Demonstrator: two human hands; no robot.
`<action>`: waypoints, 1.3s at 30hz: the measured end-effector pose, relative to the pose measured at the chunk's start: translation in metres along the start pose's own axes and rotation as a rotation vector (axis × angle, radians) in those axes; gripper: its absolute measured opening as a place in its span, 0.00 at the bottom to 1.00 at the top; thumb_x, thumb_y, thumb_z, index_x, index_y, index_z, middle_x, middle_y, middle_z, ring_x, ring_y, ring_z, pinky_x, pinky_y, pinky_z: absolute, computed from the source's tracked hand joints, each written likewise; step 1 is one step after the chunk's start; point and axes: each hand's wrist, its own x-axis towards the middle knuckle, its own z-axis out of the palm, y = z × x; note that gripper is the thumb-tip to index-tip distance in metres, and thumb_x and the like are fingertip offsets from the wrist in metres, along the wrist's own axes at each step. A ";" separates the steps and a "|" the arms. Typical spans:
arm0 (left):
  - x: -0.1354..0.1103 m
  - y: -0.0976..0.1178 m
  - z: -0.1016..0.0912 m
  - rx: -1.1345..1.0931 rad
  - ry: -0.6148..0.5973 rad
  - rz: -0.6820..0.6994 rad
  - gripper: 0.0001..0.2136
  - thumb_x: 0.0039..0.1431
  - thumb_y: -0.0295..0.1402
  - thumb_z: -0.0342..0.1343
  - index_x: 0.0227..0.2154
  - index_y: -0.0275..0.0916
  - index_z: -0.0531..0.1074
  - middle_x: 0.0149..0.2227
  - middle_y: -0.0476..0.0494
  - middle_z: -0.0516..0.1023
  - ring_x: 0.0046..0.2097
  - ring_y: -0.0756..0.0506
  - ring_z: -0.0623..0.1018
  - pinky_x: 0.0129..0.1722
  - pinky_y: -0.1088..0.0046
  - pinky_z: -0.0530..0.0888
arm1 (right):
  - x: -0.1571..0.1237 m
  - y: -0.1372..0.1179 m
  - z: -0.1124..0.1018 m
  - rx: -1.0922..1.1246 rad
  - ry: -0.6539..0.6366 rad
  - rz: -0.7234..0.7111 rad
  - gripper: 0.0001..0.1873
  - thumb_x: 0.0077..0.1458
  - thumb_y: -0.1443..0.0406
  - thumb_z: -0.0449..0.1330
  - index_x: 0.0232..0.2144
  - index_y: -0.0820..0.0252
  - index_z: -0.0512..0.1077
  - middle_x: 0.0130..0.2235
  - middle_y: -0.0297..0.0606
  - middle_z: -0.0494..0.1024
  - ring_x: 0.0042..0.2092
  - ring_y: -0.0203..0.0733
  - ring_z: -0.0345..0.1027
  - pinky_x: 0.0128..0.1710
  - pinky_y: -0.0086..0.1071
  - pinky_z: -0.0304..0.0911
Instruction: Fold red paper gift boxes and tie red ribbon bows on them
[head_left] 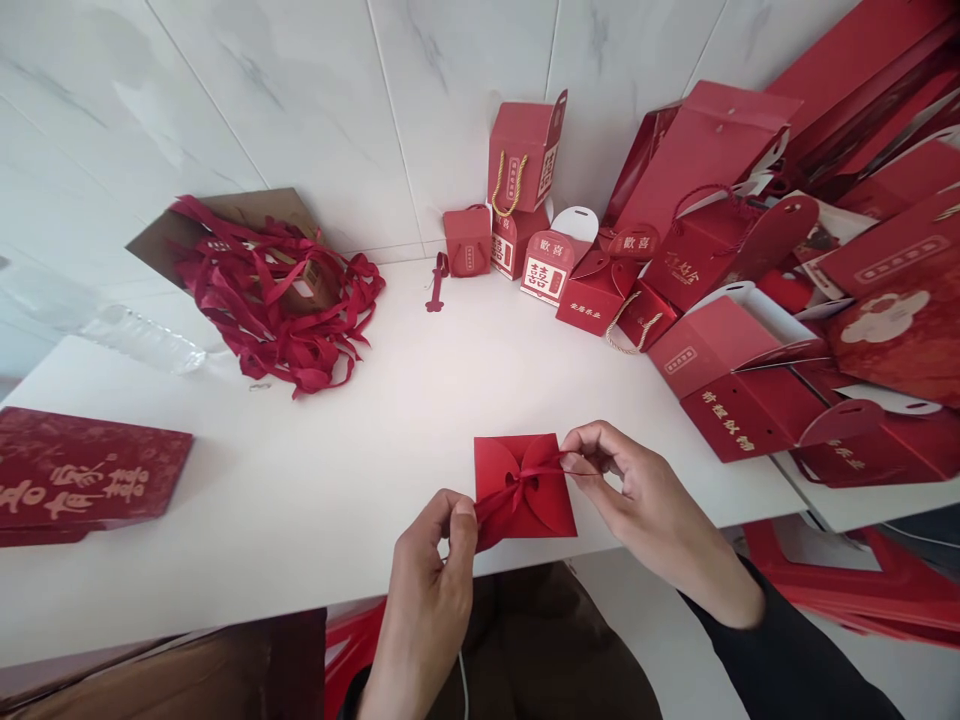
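A small red box [553,511] with curved overlapping flaps lies near the front edge of the white table. Across its top runs a dark red ribbon [519,480], crossed or looped at the middle. My left hand [437,560] pinches the ribbon at the box's lower left side. On the other side, my right hand [637,492] grips the ribbon's other part between thumb and forefinger, by the upper right corner. Whether the crossing is a finished knot cannot be made out.
A cardboard box [292,208] spills red ribbons [300,340] at the back left, beside a clear plastic bottle [154,338]. A large red printed box [90,475] lies at the left. Many red gift boxes [592,290] line the wall and the right side. Below is a red stool [862,580].
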 end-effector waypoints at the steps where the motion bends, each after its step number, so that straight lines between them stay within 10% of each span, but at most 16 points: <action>1: -0.001 -0.001 -0.001 -0.001 -0.004 -0.008 0.21 0.70 0.50 0.42 0.25 0.42 0.57 0.25 0.53 0.55 0.27 0.49 0.55 0.25 0.74 0.56 | 0.000 0.000 0.001 -0.001 0.002 0.000 0.13 0.68 0.52 0.54 0.38 0.52 0.69 0.34 0.33 0.71 0.36 0.43 0.64 0.33 0.35 0.61; 11: -0.006 0.011 -0.004 0.016 0.049 0.098 0.11 0.69 0.46 0.50 0.43 0.45 0.67 0.37 0.48 0.72 0.38 0.46 0.70 0.37 0.72 0.69 | 0.000 -0.008 -0.004 0.114 -0.051 0.020 0.10 0.66 0.53 0.58 0.43 0.51 0.70 0.39 0.33 0.75 0.40 0.43 0.69 0.42 0.36 0.66; 23: -0.004 0.017 -0.001 0.100 0.028 0.069 0.14 0.69 0.46 0.49 0.33 0.44 0.70 0.31 0.49 0.73 0.34 0.46 0.68 0.29 0.72 0.64 | 0.001 -0.005 0.001 0.083 -0.061 0.006 0.11 0.68 0.53 0.55 0.43 0.49 0.71 0.38 0.34 0.77 0.36 0.43 0.69 0.32 0.35 0.66; 39: 0.001 0.015 -0.004 -0.218 0.116 0.045 0.10 0.64 0.43 0.59 0.40 0.44 0.68 0.34 0.50 0.74 0.36 0.48 0.74 0.35 0.74 0.73 | 0.003 0.001 -0.014 0.233 -0.136 -0.034 0.08 0.67 0.57 0.60 0.46 0.49 0.74 0.46 0.34 0.78 0.48 0.42 0.72 0.51 0.34 0.69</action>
